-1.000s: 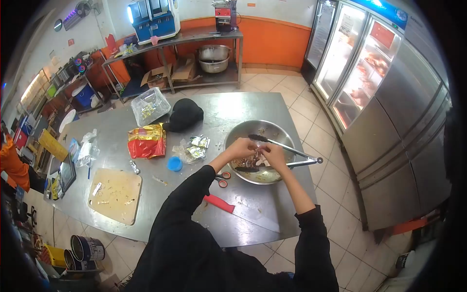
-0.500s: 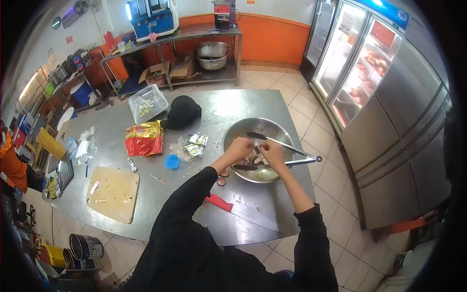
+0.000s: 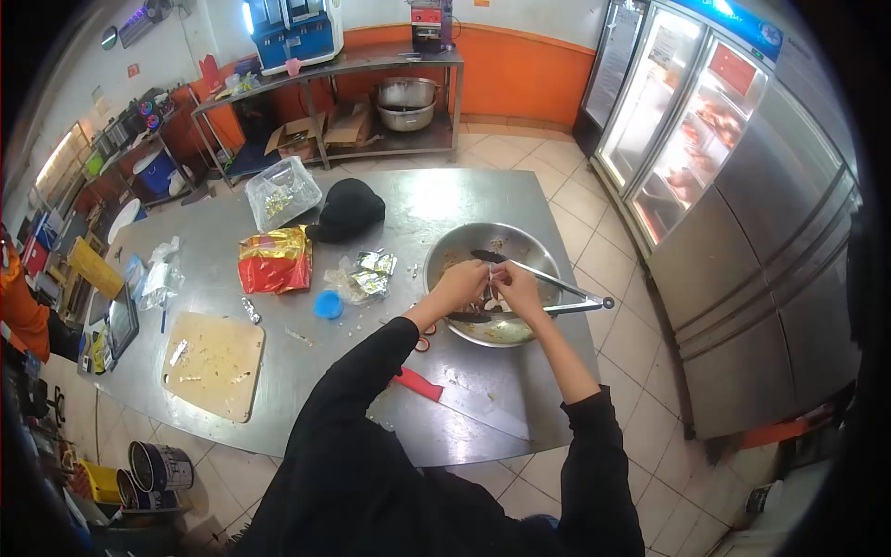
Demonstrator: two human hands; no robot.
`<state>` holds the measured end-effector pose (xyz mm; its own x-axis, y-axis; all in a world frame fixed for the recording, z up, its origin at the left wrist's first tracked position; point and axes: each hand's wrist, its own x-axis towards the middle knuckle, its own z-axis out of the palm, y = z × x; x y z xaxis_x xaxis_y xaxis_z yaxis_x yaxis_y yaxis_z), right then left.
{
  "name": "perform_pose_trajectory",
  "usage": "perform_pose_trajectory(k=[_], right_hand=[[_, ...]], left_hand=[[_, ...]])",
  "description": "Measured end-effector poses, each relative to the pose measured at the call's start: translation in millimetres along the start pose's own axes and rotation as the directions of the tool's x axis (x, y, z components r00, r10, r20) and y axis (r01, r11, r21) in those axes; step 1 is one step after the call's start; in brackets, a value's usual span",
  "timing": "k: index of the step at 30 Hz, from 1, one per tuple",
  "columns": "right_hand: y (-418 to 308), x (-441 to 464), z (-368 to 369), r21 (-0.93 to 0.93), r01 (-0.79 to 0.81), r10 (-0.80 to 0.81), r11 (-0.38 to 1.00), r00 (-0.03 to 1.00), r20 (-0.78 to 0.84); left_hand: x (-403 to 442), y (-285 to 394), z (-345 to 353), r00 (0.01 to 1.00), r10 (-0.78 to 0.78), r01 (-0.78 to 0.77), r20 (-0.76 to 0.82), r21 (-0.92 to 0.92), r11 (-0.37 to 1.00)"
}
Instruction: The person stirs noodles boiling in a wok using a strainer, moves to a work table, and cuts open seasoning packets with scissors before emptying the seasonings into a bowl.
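Both of my hands meet above a wide steel bowl with bits of food stuck to its inner wall. My left hand is closed in a pinch, fingertips against those of my right hand, which is pinched too. Between them is something small and pale, mostly hidden by the fingers. Steel tongs with black tips lie across the bowl, their hinge end past its right rim. Dark brown pieces show partly under my hands. Left of the bowl lie small red rings, and nearer me a red-handled knife.
On the steel table are a cutting board with scraps, a red and gold bag, foil wrappers, a blue lid, a black cap and a clear plastic tub. A fridge stands right; a person in orange is far left.
My fingertips have come closer together over the bowl, and the pale piece between them shows less. The view has shifted slightly; the tongs and knife stay where they were.
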<state>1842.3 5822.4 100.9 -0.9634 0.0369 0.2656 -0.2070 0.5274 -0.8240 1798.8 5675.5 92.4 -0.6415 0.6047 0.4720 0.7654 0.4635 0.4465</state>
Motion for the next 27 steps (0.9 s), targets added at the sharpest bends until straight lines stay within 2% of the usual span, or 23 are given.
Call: perform_pose_trajectory(k=[3,6,9,11,15,17,21,23,27], right_hand=[[-2.8,0.3,-1.7,0.002,-0.043,0.043,0.999,0.998,0.035],[-12.4,-2.4,-7.5,-0.035,-0.069,0.072,0.997,0.992,0.101],[-16.4,-4.1,-8.2,-0.017,-0.083,0.084,0.996,0.986,0.147],[-17.3,-5.2,-8.0,-0.045,-0.037,0.043,0.998,0.990,0.135],[-13.6,-3.0,-8.0,-0.036,0.073,-0.068,0.997,0.991,0.114],[-12.5,-2.2,-8.2,-0.027,0.071,-0.068,0.997,0.993,0.095],[-13.0,2.9,-13.9,-0.103,0.079,-0.072,0.992,0.994,0.079],[-11.7,8.3,-17.5,-0.172,0.180,-0.156,0.968,0.977,0.147],[-23.9,12.1,-17.6,-0.135,0.171,-0.146,0.976,0.973,0.177]], left_hand=[[-0.2,4.2,-0.2,0.997,0.040,-0.039,-0.059,0.016,0.999],[-0.7,5.7,-6.9,0.999,0.024,-0.024,0.027,-0.028,0.999],[-1.5,-0.3,-5.5,0.991,0.078,-0.072,0.110,-0.057,0.996],[-1.3,-5.6,2.8,0.989,0.067,-0.078,0.135,0.083,0.993],[-0.4,-6.8,5.3,0.991,0.115,-0.121,0.072,0.078,0.990],[0.1,-1.5,0.8,0.995,0.094,-0.093,-0.018,0.061,0.994],[-0.5,1.7,-11.1,1.000,0.014,-0.014,-0.014,-0.026,1.000],[-0.2,0.7,-16.8,0.996,-0.083,0.081,-0.018,-0.077,0.994],[-1.0,-2.3,-27.5,0.995,-0.089,0.085,-0.048,-0.072,0.994]])
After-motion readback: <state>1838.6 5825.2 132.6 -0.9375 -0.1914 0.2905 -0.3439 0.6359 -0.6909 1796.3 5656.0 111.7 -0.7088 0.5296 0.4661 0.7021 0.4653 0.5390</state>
